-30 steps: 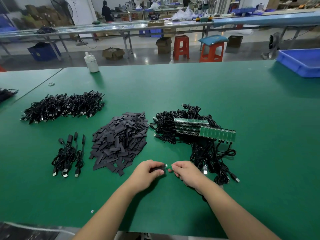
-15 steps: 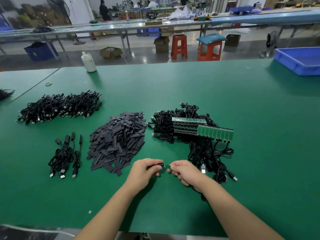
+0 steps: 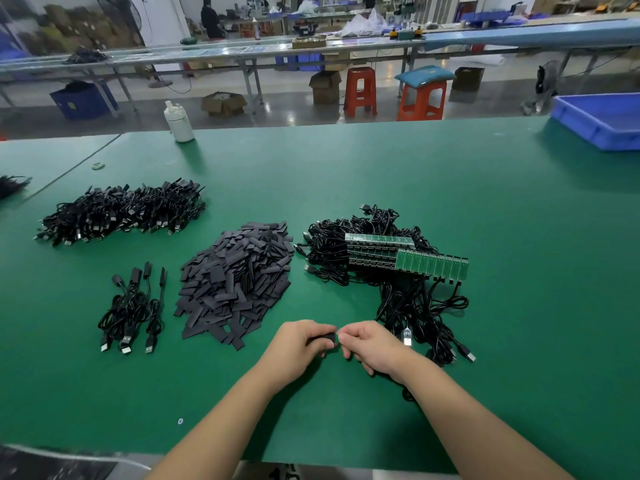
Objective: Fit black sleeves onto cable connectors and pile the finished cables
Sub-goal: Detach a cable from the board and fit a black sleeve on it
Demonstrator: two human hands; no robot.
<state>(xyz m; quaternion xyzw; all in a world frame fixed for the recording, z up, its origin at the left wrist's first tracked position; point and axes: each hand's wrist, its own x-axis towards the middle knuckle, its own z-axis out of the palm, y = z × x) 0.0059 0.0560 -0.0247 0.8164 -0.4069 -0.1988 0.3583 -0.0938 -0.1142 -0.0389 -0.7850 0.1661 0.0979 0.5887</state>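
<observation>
At the lower centre of the frame, just above the green desk (image 3: 450, 188), the left hand (image 3: 294, 351) is gripping a black sleeve (image 3: 323, 338) with its fingers curled round it, while the right hand (image 3: 372, 348) is pinching something against the sleeve's open end, most likely a cable connector, though the connector itself is hidden between the fingertips. Judging by this, the sleeve is being pushed on and is not yet confirmed seated. Above and left of the hands the heap of loose sleeves (image 3: 235, 278) is lying; to the right the tangle of unsleeved cables (image 3: 408, 299) with green circuit boards (image 3: 408, 258) on top is trailing down toward the right wrist. At centre left a small group of finished cables (image 3: 133, 306) is resting, and a larger pile (image 3: 121, 213) is sitting in the upper left. The main risk is the thin sleeve buckling or going on crooked if the connector is being driven in at an angle. The cable in hand may also be caught in the tangle, so pulling it away could be dragging neighbours or the boards along.
</observation>
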